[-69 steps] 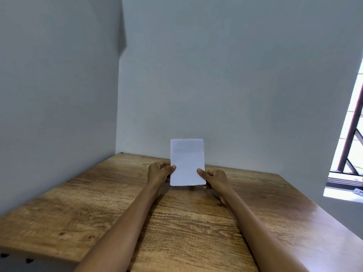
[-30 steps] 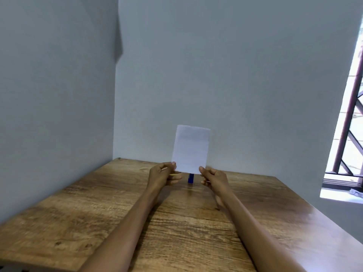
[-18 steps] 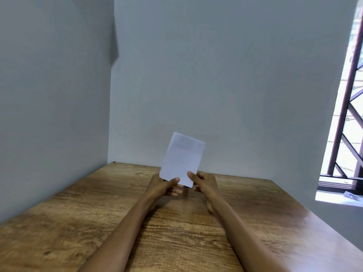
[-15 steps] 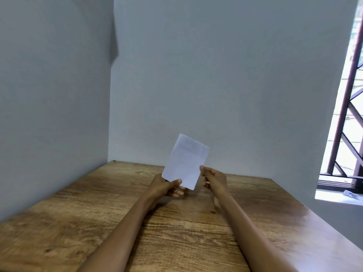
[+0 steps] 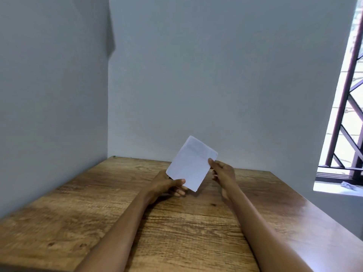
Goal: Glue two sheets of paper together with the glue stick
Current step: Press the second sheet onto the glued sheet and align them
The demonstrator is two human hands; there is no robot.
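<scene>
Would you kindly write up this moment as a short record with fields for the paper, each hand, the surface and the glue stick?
paper: white paper, held in the air above the table, tilted with its top leaning right; whether one sheet or two cannot be told
left hand: left hand pinches the lower left corner
right hand: right hand pinches the right edge
surface: wooden table in a grey-walled corner
glue stick: not visible
window: barred window at right

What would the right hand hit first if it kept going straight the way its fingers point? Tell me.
The right hand points up and left, and its fingertips already touch the right edge of the paper. So it would meet the paper first; the wall lies behind, though depth is unclear.
</scene>
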